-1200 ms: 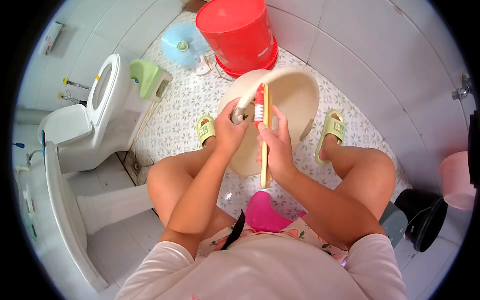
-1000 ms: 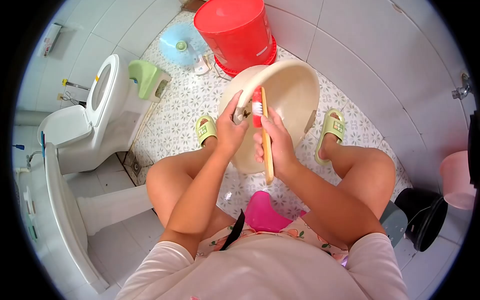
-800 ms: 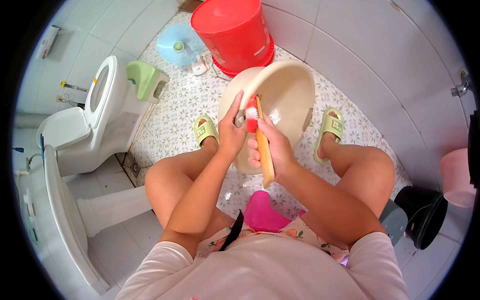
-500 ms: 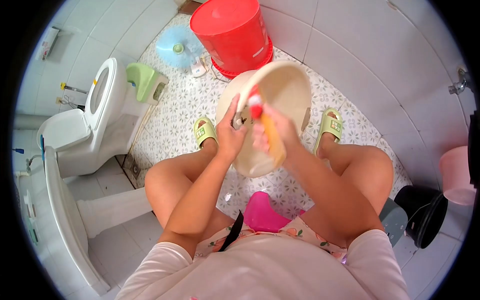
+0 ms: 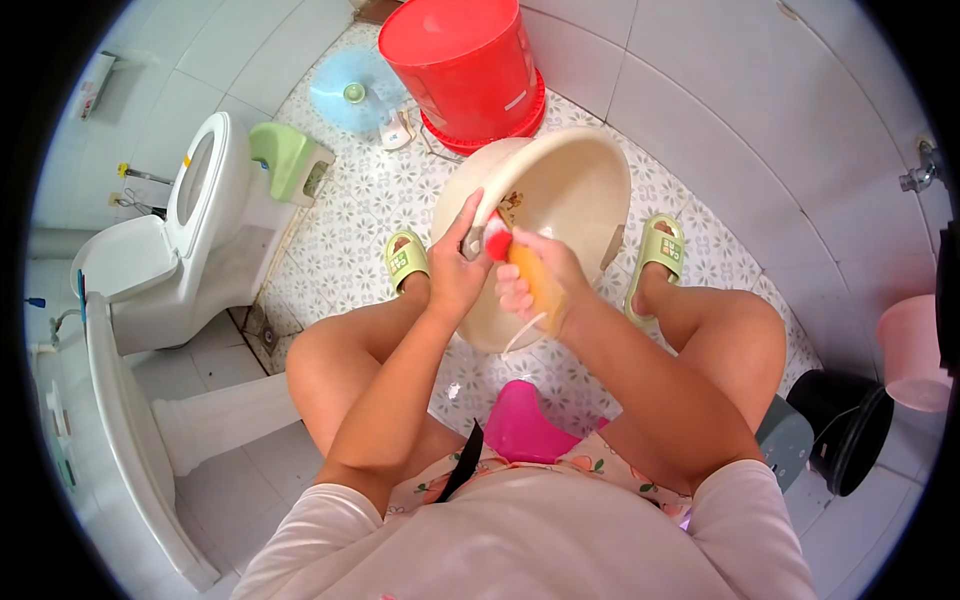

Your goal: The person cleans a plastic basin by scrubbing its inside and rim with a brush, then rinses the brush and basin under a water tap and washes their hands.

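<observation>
Head view: cream basin (image 5: 580, 200) sits tilted at 12 o'clock from the torso; left hand (image 5: 460, 272) has its grip closed on the basin's edge at 8 o'clock. Right hand (image 5: 560, 275) has its grip wrapped around the brush (image 5: 541, 286), red-and-white head beside the left fingers; red bucket (image 5: 463, 80) stands at the basin's 11 o'clock.

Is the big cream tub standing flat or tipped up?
Tipped up: the left hand holds the cream tub at its rim, and both its inside and outer wall show.

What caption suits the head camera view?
Left grip holds a tilted cream basin; right grip holds a brush near its rim.
</observation>
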A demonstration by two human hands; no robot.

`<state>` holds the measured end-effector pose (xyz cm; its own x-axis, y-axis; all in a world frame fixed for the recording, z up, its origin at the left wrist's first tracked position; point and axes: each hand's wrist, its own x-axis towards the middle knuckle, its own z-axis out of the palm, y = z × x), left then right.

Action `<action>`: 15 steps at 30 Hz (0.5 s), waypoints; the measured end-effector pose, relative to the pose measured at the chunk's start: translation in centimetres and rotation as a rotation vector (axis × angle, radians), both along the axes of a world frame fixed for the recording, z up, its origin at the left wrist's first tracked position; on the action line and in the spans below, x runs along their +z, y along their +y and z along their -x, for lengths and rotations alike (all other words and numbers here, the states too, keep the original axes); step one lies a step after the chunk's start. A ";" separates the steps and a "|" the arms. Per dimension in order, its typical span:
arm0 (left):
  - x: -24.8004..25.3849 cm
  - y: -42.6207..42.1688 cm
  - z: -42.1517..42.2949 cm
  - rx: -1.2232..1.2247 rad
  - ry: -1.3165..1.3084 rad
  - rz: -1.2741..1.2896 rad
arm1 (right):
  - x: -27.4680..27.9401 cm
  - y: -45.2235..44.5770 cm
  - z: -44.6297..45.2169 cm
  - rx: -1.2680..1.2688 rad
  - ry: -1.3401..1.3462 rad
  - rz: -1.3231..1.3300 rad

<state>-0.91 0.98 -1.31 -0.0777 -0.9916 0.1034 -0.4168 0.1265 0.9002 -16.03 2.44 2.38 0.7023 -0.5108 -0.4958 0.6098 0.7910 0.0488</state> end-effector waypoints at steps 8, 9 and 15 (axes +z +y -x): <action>0.1 0.0 0.1 0.003 0.016 -0.009 | 1.2 0.2 0.8 0.037 0.061 0.033; 0.9 0.1 0.2 -0.027 -0.033 -0.017 | 0.7 -0.3 1.5 -0.004 -0.062 -0.016; 0.3 0.3 0.4 -0.015 -0.018 0.032 | 1.4 -1.1 2.1 -0.242 -0.126 -0.025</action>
